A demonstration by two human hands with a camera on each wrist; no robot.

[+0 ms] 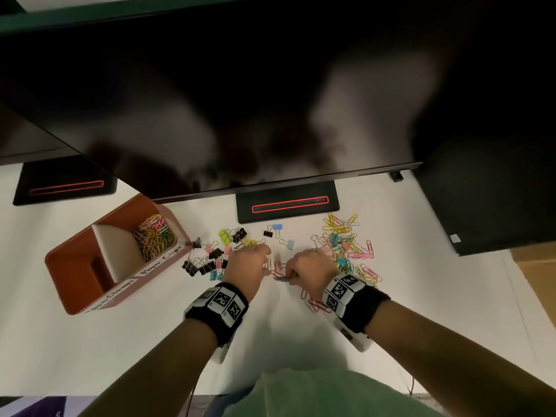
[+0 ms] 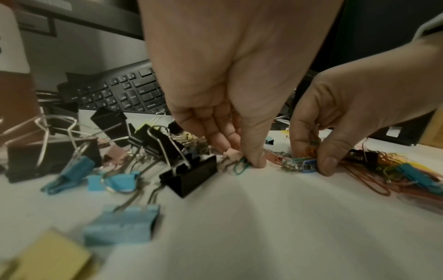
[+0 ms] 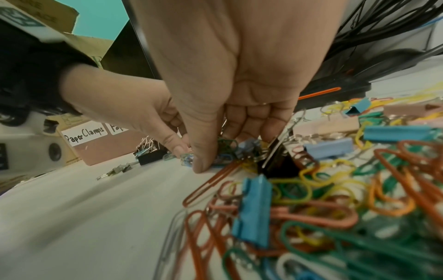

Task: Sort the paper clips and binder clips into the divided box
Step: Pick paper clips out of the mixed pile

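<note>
The brown divided box (image 1: 90,293) stands at the left, and coloured paper clips (image 1: 153,236) fill its far compartment. Its near compartment shows nothing inside. Labels on its side (image 3: 84,135) read "Paper Clamps" and "Paper Clips". My left hand (image 1: 266,263) is down on the table and pinches a small pink binder clip (image 2: 231,153). A green paper clip (image 2: 241,166) lies under its thumb. Close beside it, my right hand (image 1: 290,273) pinches a small bunch of paper clips (image 2: 308,166), blue and green among them.
Black, blue, pink and yellow binder clips (image 1: 207,263) lie left of my hands. A mixed heap of paper clips and binder clips (image 1: 346,248) lies to the right. A monitor stand (image 1: 287,206) is behind, a keyboard (image 2: 124,92) beyond, and a dark monitor overhangs.
</note>
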